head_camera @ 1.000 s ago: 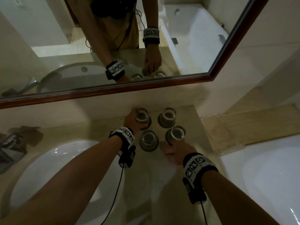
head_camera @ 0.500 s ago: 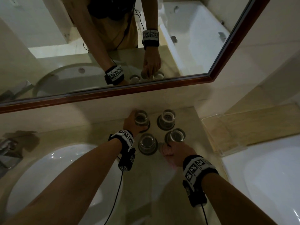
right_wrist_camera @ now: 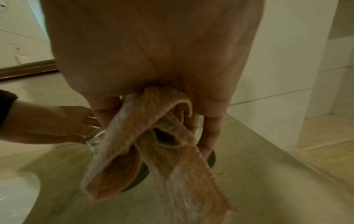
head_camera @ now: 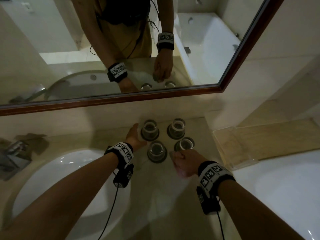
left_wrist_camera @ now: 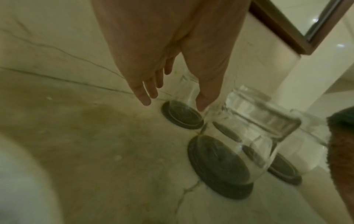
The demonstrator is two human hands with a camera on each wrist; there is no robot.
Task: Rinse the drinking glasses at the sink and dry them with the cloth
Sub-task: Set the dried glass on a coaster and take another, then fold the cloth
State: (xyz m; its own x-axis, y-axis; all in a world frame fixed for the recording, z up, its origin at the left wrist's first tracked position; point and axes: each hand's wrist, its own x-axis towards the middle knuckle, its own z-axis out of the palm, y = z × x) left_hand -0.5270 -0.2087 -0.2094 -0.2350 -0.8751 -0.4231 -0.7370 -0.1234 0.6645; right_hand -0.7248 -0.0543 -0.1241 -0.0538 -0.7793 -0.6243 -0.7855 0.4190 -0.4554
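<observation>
Four clear drinking glasses stand on dark round coasters right of the sink: back left (head_camera: 149,129), back right (head_camera: 177,127), front left (head_camera: 156,149), front right (head_camera: 186,143). My left hand (head_camera: 135,137) sits at the left side of the back-left glass (left_wrist_camera: 188,89). Its fingers (left_wrist_camera: 145,97) are straight and the thumb points down along the glass wall, with no visible grip. My right hand (head_camera: 183,160) hovers just before the front-right glass and bunches an orange cloth (right_wrist_camera: 153,136) in its palm. The cloth's ends hang down and hide the glass below.
The white sink basin (head_camera: 52,170) lies at the lower left, with a chrome tap (head_camera: 15,149) at the far left. A wood-framed mirror (head_camera: 121,99) runs along the wall behind the glasses. A clear tray (head_camera: 233,148) and a white bathtub (head_camera: 277,187) sit to the right.
My left hand has eased back a little from the back-left glass, which stands on its coaster. The right hand keeps the cloth and has barely moved.
</observation>
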